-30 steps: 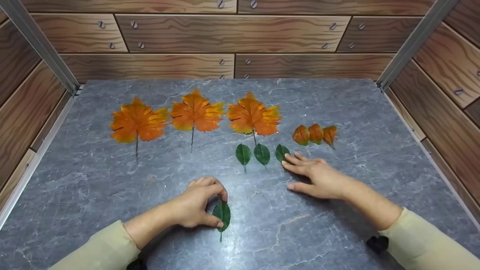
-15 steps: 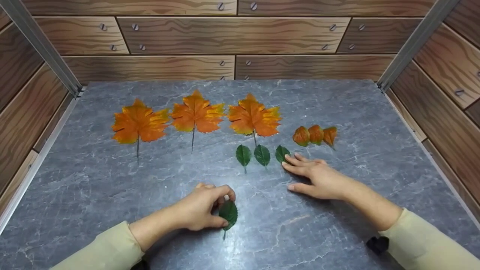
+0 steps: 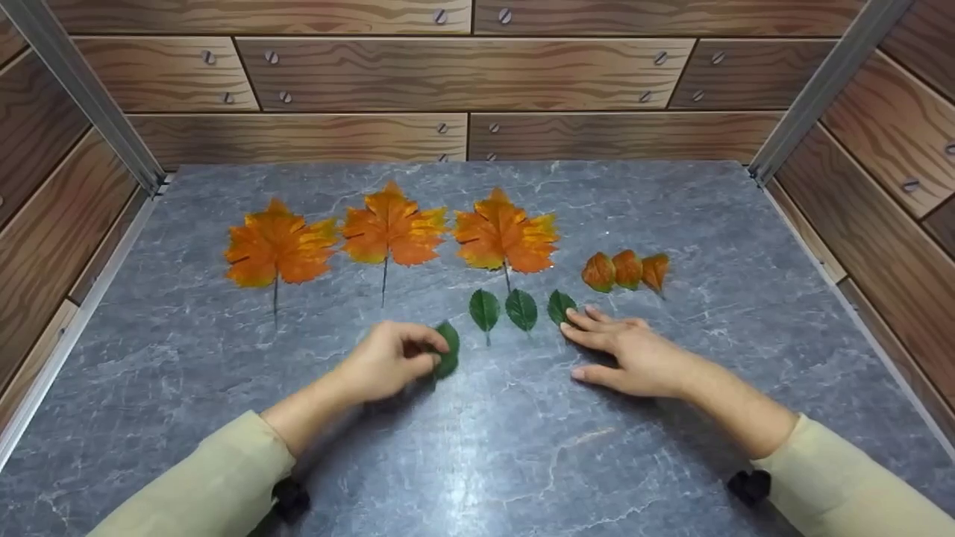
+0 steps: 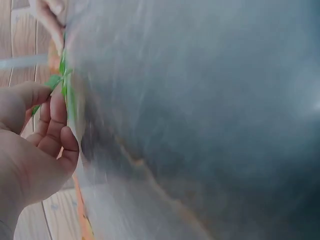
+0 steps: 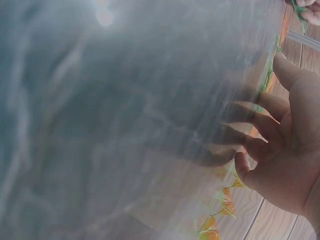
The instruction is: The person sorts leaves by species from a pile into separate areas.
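My left hand [image 3: 392, 360] pinches a green leaf [image 3: 448, 350] between thumb and fingers, left of the green row. In the left wrist view this leaf [image 4: 54, 81] shows at the fingertips. My right hand [image 3: 634, 350] rests with fingers extended, its fingertips over the lower edge of a green leaf [image 3: 559, 306]. Two more green leaves, one [image 3: 484, 309] at the left and one [image 3: 521, 309] in the middle, lie in the same row with stems toward me. In the right wrist view the right hand [image 5: 290, 125] has its fingers spread over the tabletop.
Three orange maple leaves, the left [image 3: 277, 245], middle [image 3: 391, 225] and right [image 3: 504, 231], lie along the back. Three small orange-brown leaves [image 3: 627, 269] overlap in a row at the right. Wood-patterned walls [image 3: 462, 74] and metal posts border the grey marbled table [image 3: 567, 477].
My left hand has moved away from me across the table, carrying the green leaf toward the green row. The right hand has stayed in place.
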Demonstrator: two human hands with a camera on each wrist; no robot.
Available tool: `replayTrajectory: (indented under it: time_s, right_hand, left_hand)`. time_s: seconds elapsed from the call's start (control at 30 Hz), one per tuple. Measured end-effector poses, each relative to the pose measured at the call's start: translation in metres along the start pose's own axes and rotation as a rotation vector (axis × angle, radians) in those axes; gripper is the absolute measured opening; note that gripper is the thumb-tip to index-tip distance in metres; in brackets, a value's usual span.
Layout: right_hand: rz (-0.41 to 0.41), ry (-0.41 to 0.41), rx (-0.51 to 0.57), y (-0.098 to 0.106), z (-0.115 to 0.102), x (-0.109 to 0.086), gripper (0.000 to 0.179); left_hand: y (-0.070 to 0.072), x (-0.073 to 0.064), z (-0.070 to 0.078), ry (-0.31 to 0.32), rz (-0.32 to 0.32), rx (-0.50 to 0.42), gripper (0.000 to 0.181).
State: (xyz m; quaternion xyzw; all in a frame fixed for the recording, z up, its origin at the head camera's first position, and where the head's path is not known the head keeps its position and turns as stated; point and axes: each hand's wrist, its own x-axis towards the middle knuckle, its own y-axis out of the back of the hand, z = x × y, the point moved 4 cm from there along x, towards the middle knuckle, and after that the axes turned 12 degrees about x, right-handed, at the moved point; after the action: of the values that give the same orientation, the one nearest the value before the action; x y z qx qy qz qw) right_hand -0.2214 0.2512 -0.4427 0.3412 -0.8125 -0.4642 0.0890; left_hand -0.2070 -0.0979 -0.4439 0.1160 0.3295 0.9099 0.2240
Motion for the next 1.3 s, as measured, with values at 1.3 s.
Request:
replayTrajectory:
  time_s: [1.3]
  right_hand:
    - [0.005,-0.004,-0.002,0.000,0.000,0.000,0.073]
  left_hand:
    - [0.012,0.054,-0.017,0.202,0.086,0.157,0.020]
